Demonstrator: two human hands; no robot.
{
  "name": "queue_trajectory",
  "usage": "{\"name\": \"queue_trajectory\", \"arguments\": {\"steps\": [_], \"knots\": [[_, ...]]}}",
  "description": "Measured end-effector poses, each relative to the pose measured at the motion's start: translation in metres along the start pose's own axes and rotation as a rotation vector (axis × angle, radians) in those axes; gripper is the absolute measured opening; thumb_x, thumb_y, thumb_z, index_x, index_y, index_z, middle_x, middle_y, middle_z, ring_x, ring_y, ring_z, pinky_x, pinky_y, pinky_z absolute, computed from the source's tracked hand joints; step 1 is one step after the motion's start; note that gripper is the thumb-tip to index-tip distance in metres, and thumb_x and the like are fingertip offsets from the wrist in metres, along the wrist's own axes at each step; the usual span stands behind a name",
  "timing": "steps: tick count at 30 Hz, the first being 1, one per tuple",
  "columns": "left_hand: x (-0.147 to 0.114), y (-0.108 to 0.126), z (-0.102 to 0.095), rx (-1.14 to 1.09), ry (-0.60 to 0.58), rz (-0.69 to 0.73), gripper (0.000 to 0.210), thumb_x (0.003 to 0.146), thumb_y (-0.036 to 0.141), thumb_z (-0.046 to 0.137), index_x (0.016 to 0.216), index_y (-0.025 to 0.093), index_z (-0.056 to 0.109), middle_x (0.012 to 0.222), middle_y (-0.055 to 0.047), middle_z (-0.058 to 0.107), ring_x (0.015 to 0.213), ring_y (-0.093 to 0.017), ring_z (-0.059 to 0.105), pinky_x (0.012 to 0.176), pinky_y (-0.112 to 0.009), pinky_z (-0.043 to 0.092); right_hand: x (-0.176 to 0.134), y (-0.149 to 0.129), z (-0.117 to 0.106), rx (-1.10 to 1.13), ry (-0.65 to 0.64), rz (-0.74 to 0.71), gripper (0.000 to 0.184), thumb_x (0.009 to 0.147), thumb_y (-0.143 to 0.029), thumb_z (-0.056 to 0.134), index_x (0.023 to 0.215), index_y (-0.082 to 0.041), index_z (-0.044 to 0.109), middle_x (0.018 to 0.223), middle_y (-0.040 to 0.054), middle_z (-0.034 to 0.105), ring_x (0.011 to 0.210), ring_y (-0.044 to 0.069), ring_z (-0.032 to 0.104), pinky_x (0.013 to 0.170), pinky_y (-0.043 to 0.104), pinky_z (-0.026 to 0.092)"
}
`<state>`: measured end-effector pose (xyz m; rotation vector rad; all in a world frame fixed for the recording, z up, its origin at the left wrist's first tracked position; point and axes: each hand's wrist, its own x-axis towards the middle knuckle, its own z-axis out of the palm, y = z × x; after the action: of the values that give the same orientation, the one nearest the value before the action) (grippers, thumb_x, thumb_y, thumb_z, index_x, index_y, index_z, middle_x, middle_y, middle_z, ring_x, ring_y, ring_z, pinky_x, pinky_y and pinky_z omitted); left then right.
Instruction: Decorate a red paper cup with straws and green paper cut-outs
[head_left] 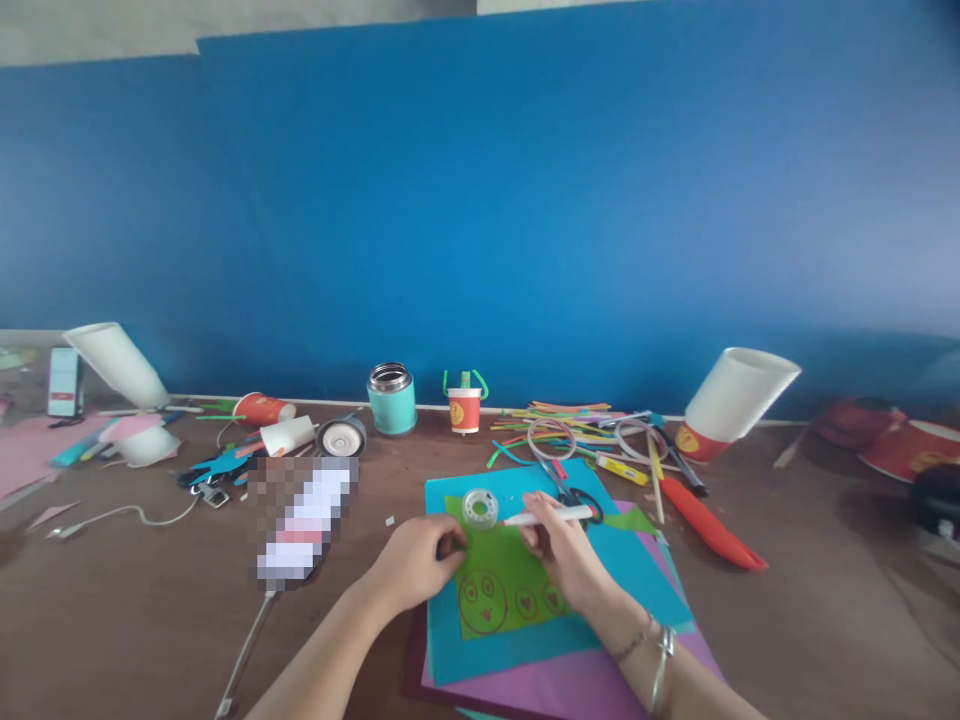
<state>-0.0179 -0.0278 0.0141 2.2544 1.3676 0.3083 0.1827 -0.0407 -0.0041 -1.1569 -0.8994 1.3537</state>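
Observation:
My right hand (pixel 559 550) is closed around a white marker (pixel 566 515) with red at its left end. The marker lies nearly level above green paper (pixel 517 570), its left end beside a clear roll of tape (pixel 480 509). Red-drawn circles with small shapes inside mark the paper's lower part. At the paper's left edge, my left hand (pixel 420 562) rests with curled fingers; what they hold, if anything, is hidden. Blue sheets (pixel 457 650) lie under the green paper, over a purple sheet (pixel 540 690). Scissors (pixel 581 500) lie just beyond my right hand.
A turquoise flask (pixel 391 402) and a decorated red paper cup (pixel 464 410) stand near the blue wall. Colourful pipe cleaners (pixel 517 430), a glue stick (pixel 622 470) and a long red balloon-like piece (pixel 712 525) lie rightward. A pixelated phone (pixel 304 530) is left, with stacked cups (pixel 739 400) at right.

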Motion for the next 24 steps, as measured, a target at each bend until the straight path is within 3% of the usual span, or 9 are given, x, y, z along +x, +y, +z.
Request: {"name": "queue_trajectory", "arguments": {"steps": [5,8,14,20,24], "knots": [[0.0,-0.002,0.002,-0.028,0.004,0.013,0.014,0.075,0.023,0.055,0.085,0.024,0.064,0.069,0.002,0.063,0.065,-0.015,0.058,0.057,-0.023,0.034,-0.001,-0.018,-0.01,0.128,-0.013,0.009,0.033,0.065,-0.039,0.068,0.06,-0.021,0.041,0.049,-0.0078,0.041,0.045,0.008,0.036,0.044,0.021,0.026],[-0.001,-0.003,0.002,-0.019,0.006,0.01,0.013,0.074,0.023,0.056,0.085,0.024,0.064,0.069,0.003,0.062,0.065,-0.015,0.057,0.056,-0.022,0.033,-0.002,-0.025,-0.014,0.16,0.006,0.083,0.027,0.062,-0.033,0.069,0.06,-0.02,0.046,0.051,-0.0066,0.044,0.048,0.009,0.04,0.045,0.021,0.029],[-0.001,-0.002,0.001,-0.043,0.0,0.022,0.016,0.074,0.021,0.054,0.087,0.024,0.064,0.073,0.001,0.062,0.069,-0.015,0.057,0.06,-0.023,0.036,-0.01,-0.019,-0.018,0.103,0.075,0.197,0.028,0.069,-0.037,0.062,0.055,-0.018,0.048,0.045,-0.0038,0.047,0.044,0.009,0.04,0.042,0.021,0.028],[-0.001,-0.001,0.002,-0.103,0.043,0.045,0.016,0.073,0.017,0.055,0.085,0.023,0.064,0.075,0.001,0.063,0.071,-0.015,0.057,0.063,-0.022,0.038,-0.021,-0.01,-0.02,-0.067,0.06,0.046,0.025,0.072,-0.035,0.061,0.059,-0.019,0.047,0.046,-0.0063,0.048,0.044,0.008,0.038,0.044,0.02,0.026],[-0.001,-0.004,0.005,-0.174,0.075,0.056,0.014,0.075,0.017,0.052,0.084,0.021,0.063,0.07,0.001,0.061,0.063,-0.014,0.055,0.059,-0.022,0.039,-0.017,-0.005,-0.024,0.027,0.081,0.036,0.023,0.069,-0.033,0.063,0.059,-0.02,0.047,0.046,-0.0067,0.047,0.045,0.008,0.039,0.044,0.019,0.026]]}}
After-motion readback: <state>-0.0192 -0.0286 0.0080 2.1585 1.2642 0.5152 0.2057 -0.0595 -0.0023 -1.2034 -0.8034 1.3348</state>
